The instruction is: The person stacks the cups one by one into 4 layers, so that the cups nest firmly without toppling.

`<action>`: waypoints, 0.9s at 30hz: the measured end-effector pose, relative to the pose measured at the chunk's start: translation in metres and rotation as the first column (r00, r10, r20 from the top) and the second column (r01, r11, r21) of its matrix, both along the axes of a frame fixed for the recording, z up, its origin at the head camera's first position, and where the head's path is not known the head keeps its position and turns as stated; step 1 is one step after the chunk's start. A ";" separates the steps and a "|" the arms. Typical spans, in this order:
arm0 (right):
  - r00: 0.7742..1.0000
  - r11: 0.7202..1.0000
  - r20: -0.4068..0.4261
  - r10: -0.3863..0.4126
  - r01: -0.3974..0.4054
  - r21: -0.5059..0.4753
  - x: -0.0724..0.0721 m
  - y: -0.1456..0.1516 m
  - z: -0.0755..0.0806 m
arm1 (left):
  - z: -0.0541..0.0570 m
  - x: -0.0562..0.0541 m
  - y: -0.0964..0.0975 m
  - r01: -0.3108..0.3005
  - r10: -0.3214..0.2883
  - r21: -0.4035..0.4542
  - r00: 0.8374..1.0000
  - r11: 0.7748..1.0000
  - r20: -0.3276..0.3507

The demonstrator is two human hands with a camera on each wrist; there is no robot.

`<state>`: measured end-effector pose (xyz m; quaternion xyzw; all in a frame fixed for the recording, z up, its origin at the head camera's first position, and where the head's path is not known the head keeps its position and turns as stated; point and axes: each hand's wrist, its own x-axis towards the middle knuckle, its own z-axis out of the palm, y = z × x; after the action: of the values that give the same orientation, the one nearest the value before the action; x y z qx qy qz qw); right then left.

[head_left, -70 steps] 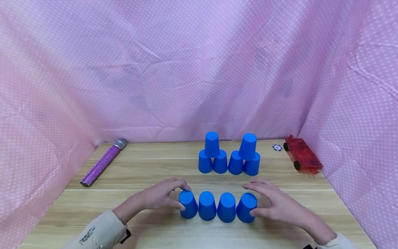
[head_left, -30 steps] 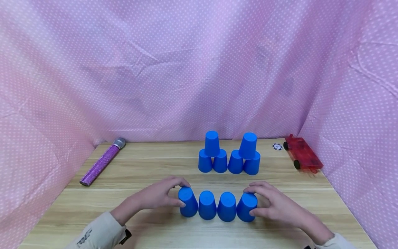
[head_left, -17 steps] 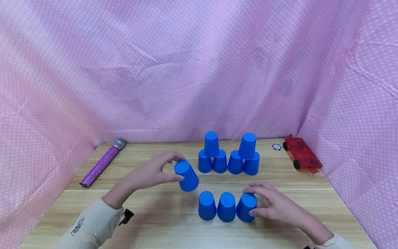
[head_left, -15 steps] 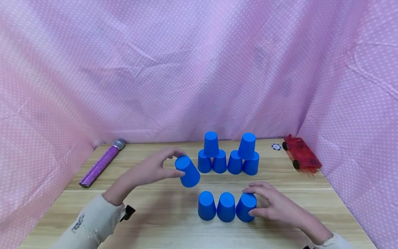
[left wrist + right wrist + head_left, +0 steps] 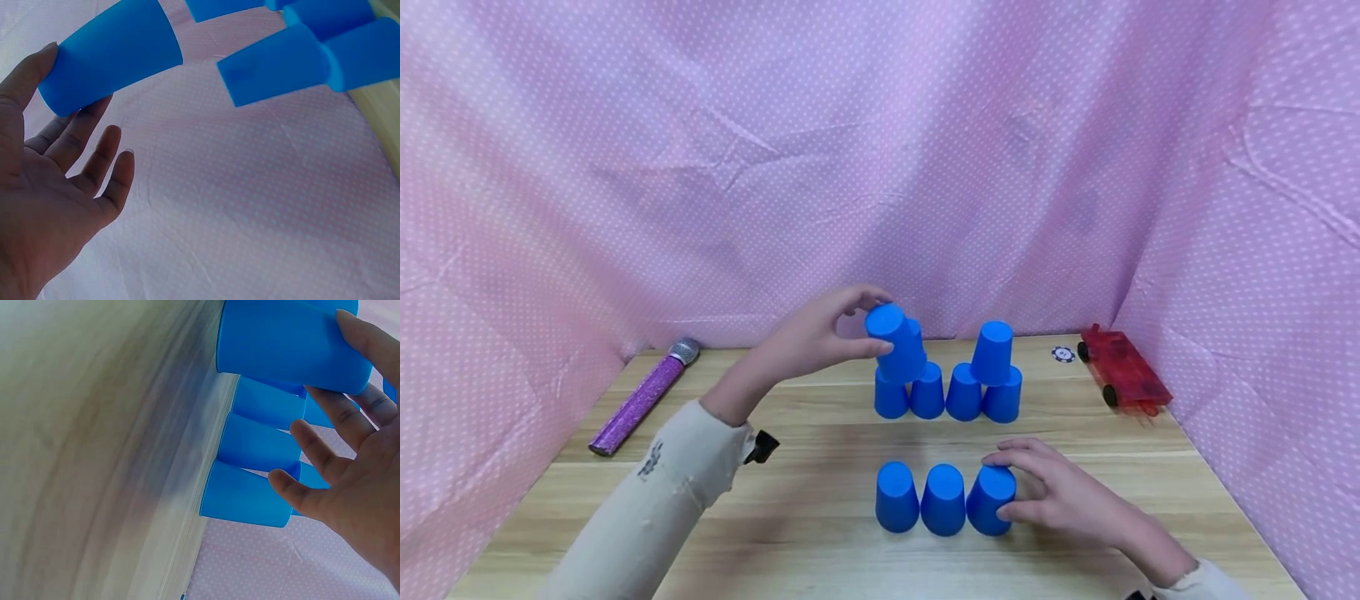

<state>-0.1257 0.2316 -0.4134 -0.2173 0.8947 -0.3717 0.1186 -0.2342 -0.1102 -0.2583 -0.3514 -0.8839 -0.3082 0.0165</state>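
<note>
My left hand [image 5: 820, 337] pinches an upside-down blue cup [image 5: 897, 346] near its base, between thumb and fingers. This cup is raised and tilted, overlapping the left back stack in the head view. The left wrist view shows the held cup [image 5: 112, 56] apart from the stacked cups, its ring and little fingers free. At the front, my right hand [image 5: 1063, 492] grips the right end cup [image 5: 991, 504] of a row, thumb on one side and fingers on the other. Beside it stand two more upside-down cups, a middle cup [image 5: 943, 500] and a left cup [image 5: 897, 498].
Behind, two small pyramids stand side by side, each with one cup on two. The right one's top cup [image 5: 992, 354] is in plain sight; the left one's top cup [image 5: 917, 337] is partly hidden. A glittery microphone [image 5: 643, 396], poker chip [image 5: 1063, 354] and red toy car [image 5: 1123, 371] lie around.
My left hand has lifted the left end cup from the front row and carried it up, back and rightward toward the left pyramid. My right hand has stayed at its cup.
</note>
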 end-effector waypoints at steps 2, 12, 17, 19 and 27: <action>1.000 1.000 0.002 -0.002 0.002 0.002 0.000 0.000 0.000 | 0.004 -0.007 0.009 0.014 -0.014 0.009 1.000 1.000 -0.006; 1.000 1.000 0.013 -0.008 0.007 0.009 0.003 0.001 0.000 | 0.013 -0.031 0.054 0.008 -0.008 -0.018 1.000 1.000 0.029; 0.999 1.000 0.031 -0.017 0.017 0.008 0.002 0.002 -0.001 | 0.004 -0.042 0.073 -0.012 0.015 -0.034 0.997 0.999 0.077; 0.999 1.000 0.040 -0.024 0.024 0.008 0.002 0.002 -0.001 | -0.001 -0.046 0.079 -0.025 0.029 -0.044 0.995 0.999 0.095; 1.000 1.000 0.021 -0.003 0.003 0.004 0.002 0.005 -0.001 | -0.017 -0.054 0.094 -0.097 0.112 -0.153 0.990 0.983 0.091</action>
<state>-0.1233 0.2367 -0.4146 -0.2118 0.8945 -0.3723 0.1280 -0.2887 -0.0162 -0.2758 -0.2889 -0.9214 -0.2573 -0.0373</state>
